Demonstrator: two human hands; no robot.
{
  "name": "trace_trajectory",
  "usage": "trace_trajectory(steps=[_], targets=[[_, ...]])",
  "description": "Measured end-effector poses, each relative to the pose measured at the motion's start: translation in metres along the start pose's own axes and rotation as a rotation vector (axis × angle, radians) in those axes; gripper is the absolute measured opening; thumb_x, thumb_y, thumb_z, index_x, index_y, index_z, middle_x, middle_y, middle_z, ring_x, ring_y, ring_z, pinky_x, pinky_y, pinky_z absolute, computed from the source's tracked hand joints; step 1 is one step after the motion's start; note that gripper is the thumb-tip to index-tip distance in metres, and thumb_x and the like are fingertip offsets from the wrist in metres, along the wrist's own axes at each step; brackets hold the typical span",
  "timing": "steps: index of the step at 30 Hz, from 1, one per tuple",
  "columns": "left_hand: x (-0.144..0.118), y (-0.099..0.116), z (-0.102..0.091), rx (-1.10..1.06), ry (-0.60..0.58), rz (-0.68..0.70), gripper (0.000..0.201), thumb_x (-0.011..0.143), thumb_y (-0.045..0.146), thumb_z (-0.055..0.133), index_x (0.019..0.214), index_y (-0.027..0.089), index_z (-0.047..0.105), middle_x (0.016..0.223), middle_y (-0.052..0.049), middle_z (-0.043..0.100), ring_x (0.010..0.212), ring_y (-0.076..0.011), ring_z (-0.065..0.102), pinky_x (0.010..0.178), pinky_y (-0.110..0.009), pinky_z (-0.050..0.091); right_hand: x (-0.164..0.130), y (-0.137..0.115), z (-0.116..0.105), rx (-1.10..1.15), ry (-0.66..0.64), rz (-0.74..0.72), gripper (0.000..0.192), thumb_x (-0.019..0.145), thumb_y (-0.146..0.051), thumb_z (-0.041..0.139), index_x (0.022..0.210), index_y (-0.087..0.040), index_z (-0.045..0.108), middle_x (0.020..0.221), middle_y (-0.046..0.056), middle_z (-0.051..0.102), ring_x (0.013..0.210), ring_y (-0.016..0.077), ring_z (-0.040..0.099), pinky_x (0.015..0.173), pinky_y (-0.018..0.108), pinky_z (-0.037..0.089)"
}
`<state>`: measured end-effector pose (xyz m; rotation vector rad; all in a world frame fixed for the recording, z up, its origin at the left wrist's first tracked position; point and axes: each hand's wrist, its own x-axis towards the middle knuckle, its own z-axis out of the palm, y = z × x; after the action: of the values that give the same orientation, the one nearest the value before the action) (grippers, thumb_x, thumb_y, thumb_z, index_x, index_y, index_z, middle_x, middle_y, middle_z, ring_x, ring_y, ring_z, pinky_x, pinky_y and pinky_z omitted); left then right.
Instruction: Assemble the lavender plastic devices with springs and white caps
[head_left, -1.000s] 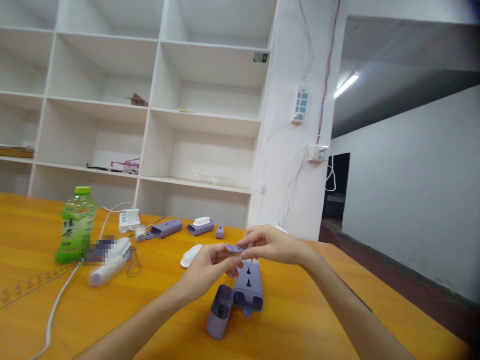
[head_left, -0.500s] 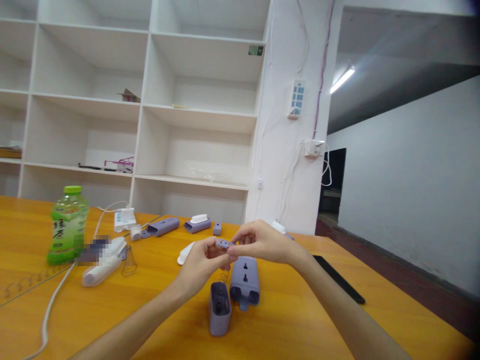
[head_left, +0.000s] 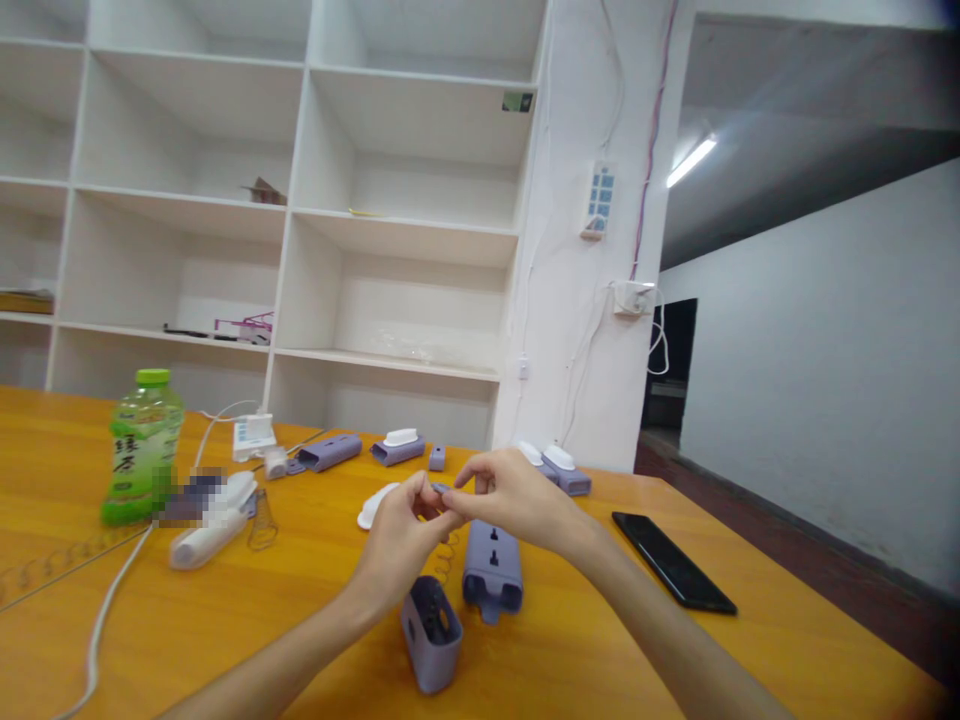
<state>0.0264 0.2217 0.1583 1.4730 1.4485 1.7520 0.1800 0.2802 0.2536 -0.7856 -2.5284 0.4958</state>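
Observation:
My left hand (head_left: 397, 530) and my right hand (head_left: 517, 495) meet above the table, fingertips closed around a small purple plastic piece (head_left: 440, 488). Fingers cover most of it. Below, a thin coiled wire (head_left: 448, 560) hangs down toward an open purple housing (head_left: 433, 645), which tilts on the table with dark parts inside. Just right of that lies a larger purple housing (head_left: 493, 565) with two cut-out slots and a tab at its open end. A white oval part (head_left: 375, 506) shows partly behind my left hand.
Purple housings (head_left: 330, 452), some topped with white parts (head_left: 559, 457), lie along the back edge. A black phone (head_left: 671, 560) rests at right. On the left stand a green bottle (head_left: 142, 450), a white device (head_left: 210, 535) and a cable (head_left: 112, 610). White shelves (head_left: 397, 220) rise behind.
The small piece has turned between my fingers and shows less. My right hand has shifted slightly left. The open housing has tilted and come a little nearer. The view has shifted slightly.

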Motion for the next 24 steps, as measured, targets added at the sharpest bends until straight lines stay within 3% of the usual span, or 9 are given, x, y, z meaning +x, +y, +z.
trace_trajectory(steps=[5,9,14,17,20,24], targets=[[-0.006,0.005,0.001,0.256,0.079,0.048,0.038,0.078,0.048,0.075,0.069,0.019,0.053,0.066,0.003,0.061,0.061,-0.0145,0.053,0.056,-0.023,0.037,0.004,0.011,0.002,0.099,-0.037,0.000,0.034,0.083,-0.051,0.069,0.080,-0.019,0.078,0.058,-0.001,0.060,0.054,0.0104,0.048,0.045,0.022,0.027],[-0.009,0.017,0.000,0.238,0.024,0.089,0.038,0.077,0.053,0.076,0.088,0.021,0.059,0.084,0.000,0.070,0.067,-0.0162,0.060,0.060,-0.025,0.041,0.007,0.023,-0.014,0.292,-0.132,-0.025,0.033,0.084,-0.048,0.068,0.092,-0.018,0.080,0.072,0.003,0.072,0.063,0.0133,0.058,0.054,0.022,0.039],[-0.001,0.025,-0.010,0.133,-0.165,0.151,0.033,0.085,0.048,0.071,0.104,0.021,0.066,0.106,-0.006,0.072,0.092,-0.0209,0.066,0.079,-0.029,0.048,0.006,0.040,-0.035,0.409,-0.165,-0.037,0.036,0.080,-0.048,0.075,0.098,-0.018,0.080,0.084,0.006,0.075,0.072,0.0156,0.062,0.061,0.024,0.045],[0.005,0.023,-0.016,-0.029,-0.410,0.091,0.036,0.088,0.045,0.068,0.115,0.021,0.068,0.111,-0.009,0.073,0.107,-0.0242,0.067,0.094,-0.033,0.048,0.005,0.042,-0.036,0.470,-0.234,-0.082,0.034,0.080,-0.047,0.075,0.100,-0.019,0.079,0.087,0.006,0.074,0.076,0.0160,0.063,0.067,0.025,0.048],[0.006,0.020,-0.016,-0.270,-0.673,-0.003,0.038,0.093,0.046,0.061,0.116,0.016,0.068,0.107,-0.013,0.076,0.103,-0.0273,0.070,0.095,-0.038,0.050,0.005,0.038,-0.031,0.540,-0.296,-0.134,0.032,0.080,-0.044,0.076,0.101,-0.020,0.079,0.091,0.006,0.074,0.082,0.0175,0.065,0.074,0.028,0.050],[0.003,0.018,-0.012,-0.526,-0.745,-0.074,0.042,0.094,0.048,0.059,0.112,0.012,0.068,0.101,-0.019,0.076,0.091,-0.0275,0.072,0.087,-0.040,0.053,0.006,0.031,-0.024,0.594,-0.299,-0.176,0.032,0.080,-0.042,0.077,0.103,-0.021,0.079,0.100,0.007,0.073,0.088,0.0184,0.066,0.078,0.029,0.051]])
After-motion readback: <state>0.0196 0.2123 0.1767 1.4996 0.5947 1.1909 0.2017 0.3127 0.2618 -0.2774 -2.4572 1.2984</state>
